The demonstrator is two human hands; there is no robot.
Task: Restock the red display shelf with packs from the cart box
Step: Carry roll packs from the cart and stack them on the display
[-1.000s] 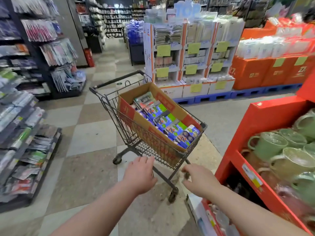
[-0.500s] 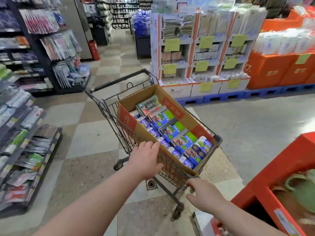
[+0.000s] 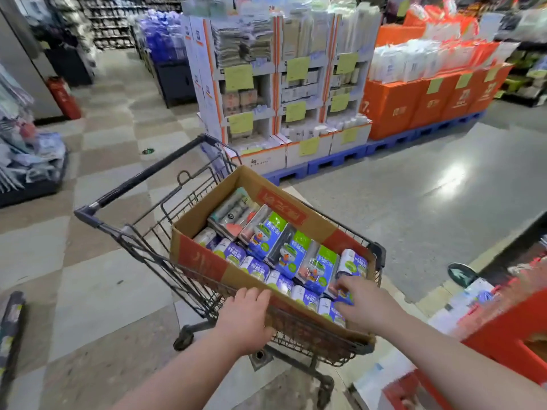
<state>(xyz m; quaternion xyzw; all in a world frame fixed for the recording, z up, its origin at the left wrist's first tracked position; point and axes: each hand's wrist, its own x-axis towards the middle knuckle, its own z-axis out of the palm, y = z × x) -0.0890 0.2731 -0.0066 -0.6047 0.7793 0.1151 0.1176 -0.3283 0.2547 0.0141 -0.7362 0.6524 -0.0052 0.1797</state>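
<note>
Fingers (image 3: pixel 254 295) of the left hand (image 3: pixel 245 318) are lying nearly straight on the near edge of the brown cardboard box with red patches (image 3: pixel 204 261), sitting in the black wire shopping cart (image 3: pixel 142 179). Shiny blue-and-green packs (image 3: pixel 284 250) are filling it; their writing is too blurry to read. On the right hand (image 3: pixel 365 304), fingers (image 3: pixel 344 284) are bending over one of them; gripping or touching, I cannot tell. The red display shelf (image 3: pixel 503 341) is standing beside the cart.

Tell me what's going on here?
A person stands at a shopping cart carrying an open cardboard box of blue-and-green packs. The left hand rests on the box's near edge. The right hand reaches into the box, fingers on packs at its near right corner; whether it grips one is unclear. No pack is lifted out, and the red display shelf sits at lower right.
</note>
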